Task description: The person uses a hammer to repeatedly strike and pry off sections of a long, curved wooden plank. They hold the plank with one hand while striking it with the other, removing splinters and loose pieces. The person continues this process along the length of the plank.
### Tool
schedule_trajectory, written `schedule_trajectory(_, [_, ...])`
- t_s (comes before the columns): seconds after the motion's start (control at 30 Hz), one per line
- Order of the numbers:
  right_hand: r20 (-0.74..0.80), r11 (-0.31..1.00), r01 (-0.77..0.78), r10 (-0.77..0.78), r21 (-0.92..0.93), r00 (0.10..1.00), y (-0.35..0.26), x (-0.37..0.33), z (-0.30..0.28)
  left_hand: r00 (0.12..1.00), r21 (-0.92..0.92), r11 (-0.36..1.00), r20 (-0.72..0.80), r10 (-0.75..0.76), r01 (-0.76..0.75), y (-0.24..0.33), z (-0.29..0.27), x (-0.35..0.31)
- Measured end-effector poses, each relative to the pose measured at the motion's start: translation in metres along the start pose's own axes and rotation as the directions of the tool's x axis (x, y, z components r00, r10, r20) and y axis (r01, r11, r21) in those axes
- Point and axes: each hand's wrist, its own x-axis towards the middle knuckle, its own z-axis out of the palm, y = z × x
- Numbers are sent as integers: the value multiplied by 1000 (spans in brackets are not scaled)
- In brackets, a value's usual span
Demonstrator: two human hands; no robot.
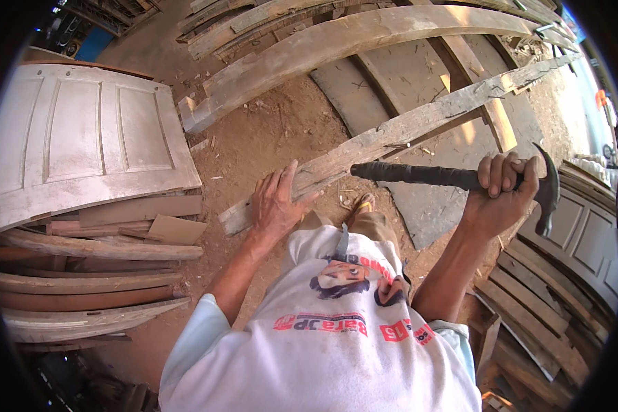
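Observation:
A long weathered plank (364,147) runs slantwise in front of me, from near my feet up to the far right. Several bent nails stick out along it. My left hand (276,200) lies on its near end, fingers stretched and thumb apart. In my right hand (505,182) is a claw hammer (419,175), gripped high on the handle close to its dark metal head. The handle, wrapped in black, points left above the plank. A nail (399,145) stands out of the plank's side left of the right hand.
A thick beam (309,51) lies beyond the plank, with crosspieces (470,75) and a grey sheet (426,213) beneath. White panelled doors (82,137) lie on stacked boards (96,281) at left. More boards (529,302) and a panelled door (584,237) are at right. The ground is dirt.

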Motion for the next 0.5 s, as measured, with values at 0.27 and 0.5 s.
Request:
schedule_trajectory(0.27, [-243,953,-159,223,257,944,79,26,-109,998,2,999,42,-51,51,1,-1,-2])
schedule_trajectory(0.5, [-175,752,-305,484,584,857,153,45,-181,997,-25,997,28,-71,72,8,-1,3])
